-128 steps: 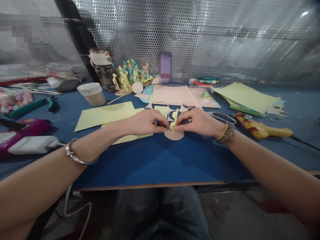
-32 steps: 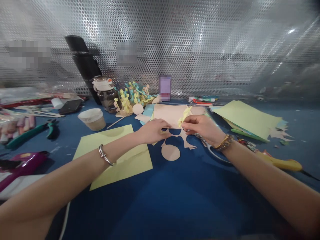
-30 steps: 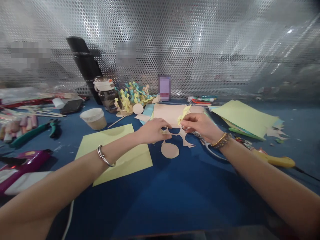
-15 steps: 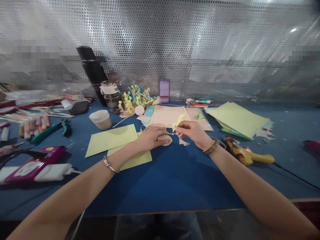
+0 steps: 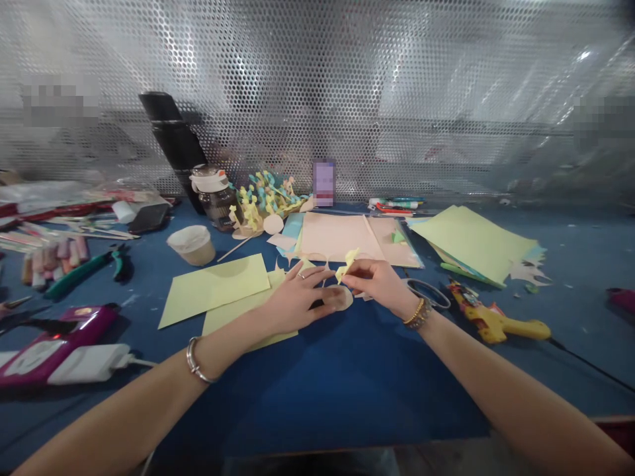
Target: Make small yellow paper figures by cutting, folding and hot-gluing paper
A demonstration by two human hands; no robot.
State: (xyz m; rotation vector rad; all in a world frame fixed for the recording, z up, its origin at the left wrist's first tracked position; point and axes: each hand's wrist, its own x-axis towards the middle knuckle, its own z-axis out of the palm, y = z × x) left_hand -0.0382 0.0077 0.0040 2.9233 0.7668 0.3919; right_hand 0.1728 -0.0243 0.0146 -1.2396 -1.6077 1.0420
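My left hand (image 5: 297, 299) reaches over the blue table with fingers spread. Its thumb and fingertips rest at a pale round disc (image 5: 346, 299), partly covered by the hand. Between thumb and fingertips, my right hand (image 5: 380, 283) pinches a small yellow folded paper piece (image 5: 350, 258), held upright just above and behind the disc. Pale cut paper scraps lie around the fingers. Under my left forearm are sheets of yellow paper (image 5: 218, 284).
On the right lie a yellow glue gun (image 5: 516, 327) with its cord and a stack of yellow-green paper (image 5: 476, 241). Left stand a paper cup (image 5: 191, 246), a jar (image 5: 215, 198), green-handled pliers (image 5: 79, 274) and a purple power strip (image 5: 94, 324). Paper flowers (image 5: 270, 192) stand behind.
The yellow paper piece in my right hand has come lower and closer to the disc. My left hand's fingers have spread and stretched further over the disc. The view has shifted slightly.
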